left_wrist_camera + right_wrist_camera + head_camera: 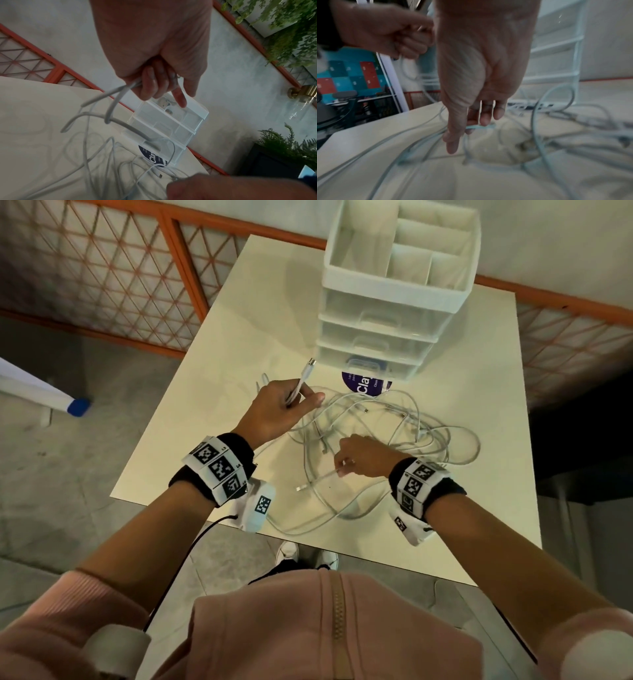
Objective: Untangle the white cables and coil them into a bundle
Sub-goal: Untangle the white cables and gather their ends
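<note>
A loose tangle of white cables (394,422) lies spread over the middle of the cream table (496,515). My left hand (301,400) is raised at the tangle's far left and grips one cable near its end, with the plug (310,365) sticking up past the fingers. The left wrist view shows those fingers (147,83) curled round the cable strands (118,94). My right hand (340,469) hovers over the near part of the tangle and pinches another cable just behind its plug (301,487). In the right wrist view, that cable (479,126) runs between thumb and fingers.
A translucent white drawer unit (394,302) with an open divided top stands at the table's far side. A round purple label (363,385) lies in front of it, partly under the cables. Orange mesh fencing (102,285) runs behind the table. Cable loops reach the table's near edge.
</note>
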A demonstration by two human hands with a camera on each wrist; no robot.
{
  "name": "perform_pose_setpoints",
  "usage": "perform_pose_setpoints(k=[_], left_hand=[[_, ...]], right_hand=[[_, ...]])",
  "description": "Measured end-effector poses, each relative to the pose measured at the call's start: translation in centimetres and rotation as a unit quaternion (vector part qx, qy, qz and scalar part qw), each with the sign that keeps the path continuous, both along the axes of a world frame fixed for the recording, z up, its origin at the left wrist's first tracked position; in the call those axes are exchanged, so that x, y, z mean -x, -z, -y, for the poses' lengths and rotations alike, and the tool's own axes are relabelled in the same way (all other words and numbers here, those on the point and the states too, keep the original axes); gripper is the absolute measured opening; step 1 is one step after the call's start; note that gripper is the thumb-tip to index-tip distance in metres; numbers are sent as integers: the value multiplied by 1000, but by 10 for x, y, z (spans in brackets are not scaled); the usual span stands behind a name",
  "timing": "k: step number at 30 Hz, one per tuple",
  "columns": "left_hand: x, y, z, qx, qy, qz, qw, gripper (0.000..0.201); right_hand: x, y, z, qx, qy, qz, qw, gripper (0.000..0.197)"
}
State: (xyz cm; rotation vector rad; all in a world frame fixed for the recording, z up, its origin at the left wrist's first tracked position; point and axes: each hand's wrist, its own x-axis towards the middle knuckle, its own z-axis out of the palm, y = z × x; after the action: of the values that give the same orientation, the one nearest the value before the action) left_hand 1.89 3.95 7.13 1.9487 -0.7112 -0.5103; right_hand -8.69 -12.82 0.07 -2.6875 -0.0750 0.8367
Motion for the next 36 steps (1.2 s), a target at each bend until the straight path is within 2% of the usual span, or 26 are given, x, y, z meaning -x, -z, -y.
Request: perform_pose_setpoints(k=[4,8,11,13,15,21,24,26,29,32,35,36], left_hand=[[-2,-12,8,21,3,-2,1000,27],[-3,-6,10,31,-14,-34,999,22],[3,-5,13,45,-17,-73,996,19],[8,-14,23,59,-1,-79,995,19],[11,-24,33,70,19,-72,995,20],[14,-31,51,82,25,-69,994,41],[16,-37,55,91,20,-83,992,33],[16,-38,58,113,6,-85,990,29],[16,-48,61,142,21,-105,984,32],[16,-66,66,213,78,-191,955,34],[14,-81,68,265,122,-250,923,35],[12,-84,67,278,129,-266,914,35]], right_hand=[[-3,-46,42,-40,103,57,992,21],[-2,-91,52,-144,153,105,972,21],[-5,-104,38,-256,204,123,937,20],[-9,-112,33,-305,232,167,908,18],[-12,-117,28,-327,247,179,894,21],[-18,-117,22,-321,246,186,896,21],[-17,-116,22,-309,250,188,898,18],[-18,-114,22,-311,281,207,884,12],[-23,-116,21,-311,290,189,885,35],[-25,-123,17,-337,280,120,891,51],[-30,-125,16,-380,254,85,886,32],[-32,-125,15,-370,244,83,892,28]])
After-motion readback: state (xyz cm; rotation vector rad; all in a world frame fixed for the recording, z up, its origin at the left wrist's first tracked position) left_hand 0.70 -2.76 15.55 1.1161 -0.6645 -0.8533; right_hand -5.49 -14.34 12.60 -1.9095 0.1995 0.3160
